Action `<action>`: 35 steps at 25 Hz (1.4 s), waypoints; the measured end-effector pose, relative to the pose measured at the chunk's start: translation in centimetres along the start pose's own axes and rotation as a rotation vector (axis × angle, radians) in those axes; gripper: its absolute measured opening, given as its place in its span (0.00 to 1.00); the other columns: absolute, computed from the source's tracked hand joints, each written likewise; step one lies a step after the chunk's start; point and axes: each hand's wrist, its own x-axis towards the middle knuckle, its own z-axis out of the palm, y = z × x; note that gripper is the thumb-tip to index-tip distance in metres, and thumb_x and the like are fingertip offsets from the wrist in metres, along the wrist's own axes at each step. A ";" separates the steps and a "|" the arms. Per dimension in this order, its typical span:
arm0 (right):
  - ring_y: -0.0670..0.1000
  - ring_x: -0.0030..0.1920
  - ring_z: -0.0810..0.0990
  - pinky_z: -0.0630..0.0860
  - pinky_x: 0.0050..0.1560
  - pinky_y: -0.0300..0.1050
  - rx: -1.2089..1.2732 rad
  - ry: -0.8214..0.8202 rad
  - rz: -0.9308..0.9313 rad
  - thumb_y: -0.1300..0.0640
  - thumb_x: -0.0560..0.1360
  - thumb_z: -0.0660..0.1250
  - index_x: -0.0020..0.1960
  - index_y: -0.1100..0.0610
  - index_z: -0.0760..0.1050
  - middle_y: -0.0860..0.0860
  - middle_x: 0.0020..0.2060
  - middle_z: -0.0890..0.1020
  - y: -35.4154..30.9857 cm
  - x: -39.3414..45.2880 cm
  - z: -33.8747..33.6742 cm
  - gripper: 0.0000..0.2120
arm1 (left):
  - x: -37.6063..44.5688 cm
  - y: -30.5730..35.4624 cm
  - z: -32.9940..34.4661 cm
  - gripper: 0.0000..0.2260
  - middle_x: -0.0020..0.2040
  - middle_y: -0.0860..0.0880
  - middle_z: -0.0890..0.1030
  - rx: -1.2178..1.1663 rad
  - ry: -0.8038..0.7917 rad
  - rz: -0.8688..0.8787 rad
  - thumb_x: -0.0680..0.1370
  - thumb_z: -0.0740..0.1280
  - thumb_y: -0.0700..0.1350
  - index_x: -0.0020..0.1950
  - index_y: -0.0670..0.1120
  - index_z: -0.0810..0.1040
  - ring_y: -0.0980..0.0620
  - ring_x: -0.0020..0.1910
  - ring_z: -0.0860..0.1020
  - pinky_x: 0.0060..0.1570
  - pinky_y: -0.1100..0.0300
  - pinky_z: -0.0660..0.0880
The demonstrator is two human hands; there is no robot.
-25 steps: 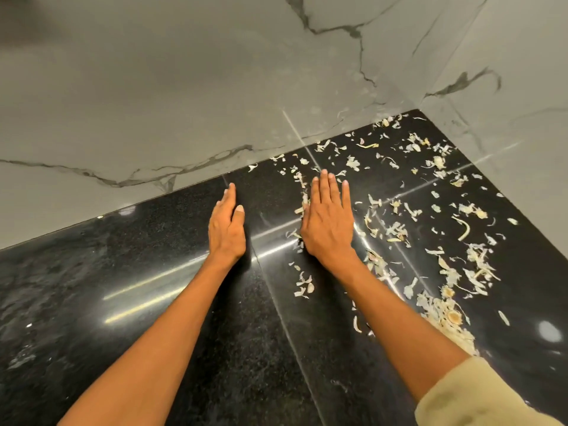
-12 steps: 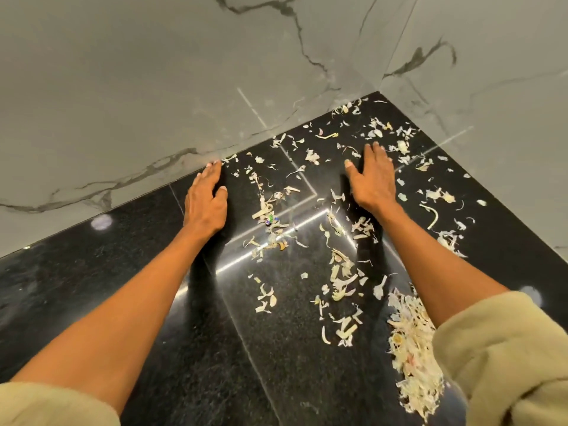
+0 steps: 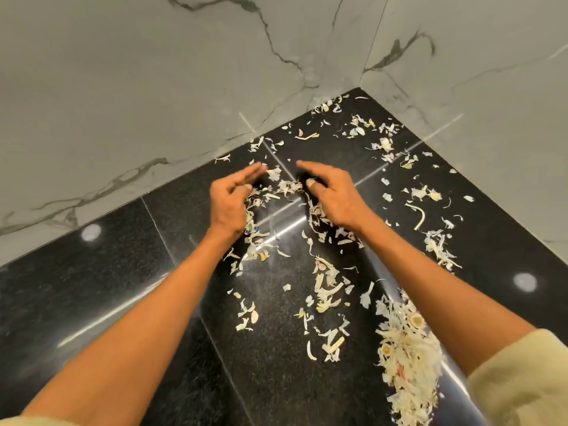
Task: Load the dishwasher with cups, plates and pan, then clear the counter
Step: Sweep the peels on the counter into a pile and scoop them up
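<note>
Pale garlic and onion peels (image 3: 325, 287) lie scattered over the black granite counter (image 3: 107, 287). My left hand (image 3: 230, 201) and my right hand (image 3: 332, 195) stand on their edges on the counter, palms facing each other, fingers straight and angled inward. Between them sits a small cluster of peels (image 3: 282, 186). Neither hand grips anything. A thick heap of peels (image 3: 405, 358) lies near the counter's front edge, beside my right forearm.
Grey-veined marble walls (image 3: 153, 87) meet in a corner behind the counter. More peels (image 3: 384, 142) are strewn toward that corner and along the right wall. The counter's rounded front edge (image 3: 455, 373) runs at lower right.
Both hands were lying flat and apart on the counter. They have turned up onto their edges and come toward each other, pushing peels into a cluster between them.
</note>
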 end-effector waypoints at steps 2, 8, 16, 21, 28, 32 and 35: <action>0.48 0.67 0.73 0.67 0.72 0.47 -0.060 0.303 0.115 0.64 0.80 0.60 0.69 0.55 0.77 0.52 0.67 0.78 2.2 0.2 -3.7 0.19 | 0.9 -0.3 -0.7 0.22 0.66 0.45 0.79 0.125 0.254 0.013 0.76 0.58 0.35 0.69 0.42 0.76 0.52 0.68 0.75 0.71 0.52 0.69; 0.56 0.77 0.60 0.55 0.78 0.53 -0.236 0.347 0.447 0.60 0.81 0.58 0.79 0.58 0.62 0.56 0.77 0.65 10.0 0.9 -12.0 0.26 | 2.5 0.2 1.1 0.31 0.81 0.45 0.53 0.603 0.137 -0.189 0.78 0.58 0.37 0.81 0.49 0.56 0.45 0.80 0.49 0.79 0.49 0.46; 0.49 0.65 0.73 0.68 0.69 0.45 -0.062 0.084 0.129 0.67 0.78 0.60 0.72 0.57 0.74 0.54 0.69 0.76 6.8 3.9 -7.6 0.23 | 3.9 1.3 6.2 0.30 0.78 0.52 0.60 0.483 -0.175 0.047 0.78 0.58 0.33 0.79 0.49 0.62 0.55 0.77 0.54 0.77 0.57 0.48; 0.49 0.72 0.68 0.62 0.75 0.48 -0.045 0.296 0.250 0.56 0.83 0.60 0.75 0.56 0.70 0.52 0.73 0.71 9.6 6.4 -12.0 0.21 | 7.3 1.1 5.1 0.28 0.76 0.44 0.66 0.426 0.055 0.017 0.77 0.58 0.32 0.76 0.46 0.66 0.50 0.76 0.63 0.77 0.51 0.59; 0.54 0.77 0.62 0.60 0.76 0.51 -0.148 0.007 0.178 0.62 0.83 0.58 0.78 0.57 0.64 0.54 0.77 0.65 7.5 11.2 -8.8 0.24 | 11.1 1.9 6.9 0.30 0.70 0.51 0.76 0.356 -0.299 0.010 0.69 0.60 0.41 0.72 0.50 0.75 0.55 0.71 0.71 0.73 0.49 0.66; 0.46 0.68 0.72 0.67 0.69 0.42 0.063 0.043 0.082 0.65 0.81 0.59 0.71 0.55 0.75 0.51 0.70 0.76 6.9 11.2 -8.1 0.20 | 9.7 1.6 7.3 0.21 0.61 0.47 0.82 0.336 0.056 0.170 0.75 0.60 0.35 0.65 0.46 0.80 0.48 0.42 0.83 0.47 0.56 0.83; 0.49 0.71 0.69 0.63 0.75 0.49 -0.047 0.283 0.161 0.61 0.81 0.60 0.73 0.56 0.72 0.52 0.72 0.73 9.1 13.4 -10.2 0.21 | 8.5 -0.2 6.3 0.21 0.61 0.45 0.82 0.428 0.376 0.125 0.76 0.60 0.32 0.67 0.43 0.78 0.55 0.41 0.81 0.53 0.58 0.81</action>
